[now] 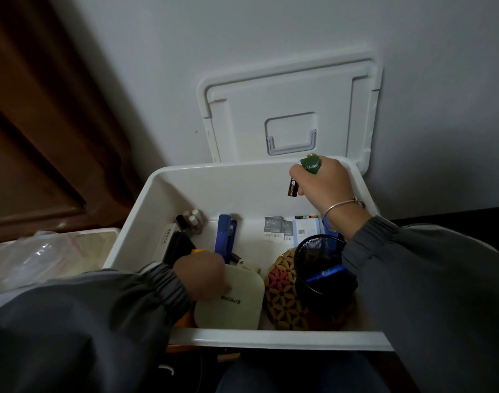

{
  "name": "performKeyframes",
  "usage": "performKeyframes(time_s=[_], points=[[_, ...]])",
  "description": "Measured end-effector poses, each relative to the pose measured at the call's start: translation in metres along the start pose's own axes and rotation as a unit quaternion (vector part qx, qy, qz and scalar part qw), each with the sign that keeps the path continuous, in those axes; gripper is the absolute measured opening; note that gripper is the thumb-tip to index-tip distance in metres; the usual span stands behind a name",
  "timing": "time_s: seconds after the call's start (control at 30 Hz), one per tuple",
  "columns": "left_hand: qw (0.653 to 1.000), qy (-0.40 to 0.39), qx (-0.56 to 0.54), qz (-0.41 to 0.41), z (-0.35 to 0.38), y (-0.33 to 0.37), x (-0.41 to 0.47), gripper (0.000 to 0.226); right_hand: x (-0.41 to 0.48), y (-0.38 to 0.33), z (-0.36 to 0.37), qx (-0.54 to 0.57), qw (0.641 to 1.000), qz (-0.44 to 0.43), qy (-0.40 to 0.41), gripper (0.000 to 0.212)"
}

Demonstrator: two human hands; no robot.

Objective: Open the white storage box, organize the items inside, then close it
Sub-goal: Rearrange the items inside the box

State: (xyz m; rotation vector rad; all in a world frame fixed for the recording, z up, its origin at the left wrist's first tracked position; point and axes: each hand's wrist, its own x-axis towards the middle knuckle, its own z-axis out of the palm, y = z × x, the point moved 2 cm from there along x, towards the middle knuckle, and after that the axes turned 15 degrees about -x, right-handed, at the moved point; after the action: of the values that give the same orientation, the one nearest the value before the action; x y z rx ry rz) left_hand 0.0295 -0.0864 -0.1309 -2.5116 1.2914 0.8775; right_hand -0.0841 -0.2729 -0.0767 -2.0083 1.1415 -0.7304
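Head view: inside the open white storage box (271,338), the left hand (202,276) grips a cream square device (231,302), its label unreadable. Farther back, the right hand (324,180) clutches a green object (312,165) lettered "SANS…" and a black battery (292,188). The lid (288,109) leans against the wall.

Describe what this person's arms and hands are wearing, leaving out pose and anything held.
Both arms wear loose dark grey sleeves, the left sleeve and the right sleeve, each ending in a ribbed, faintly striped elastic cuff. A thin silver bangle circles the right wrist. The left hand and right hand are bare, with no gloves and no visible rings.
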Motion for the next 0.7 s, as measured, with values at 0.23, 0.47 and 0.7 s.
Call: performKeyframes(time_s=[0.23, 0.47, 0.7], points=[[0.992, 0.1, -0.078, -0.007, -0.037, 0.005, 0.034, 0.024, 0.001, 0.001, 0.0, 0.002, 1.0, 0.003, 0.007, 0.021], [0.978, 0.19, -0.012, 0.084, -0.036, 0.015, 0.063, 0.021, 0.002, 0.001, 0.0, -0.001, 1.0, 0.0, 0.008, 0.022], [0.982, -0.035, 0.141, 0.116, -0.002, 0.022, 0.064, 0.048, 0.001, 0.0, 0.001, 0.0, 1.0, -0.009, -0.003, 0.02]])
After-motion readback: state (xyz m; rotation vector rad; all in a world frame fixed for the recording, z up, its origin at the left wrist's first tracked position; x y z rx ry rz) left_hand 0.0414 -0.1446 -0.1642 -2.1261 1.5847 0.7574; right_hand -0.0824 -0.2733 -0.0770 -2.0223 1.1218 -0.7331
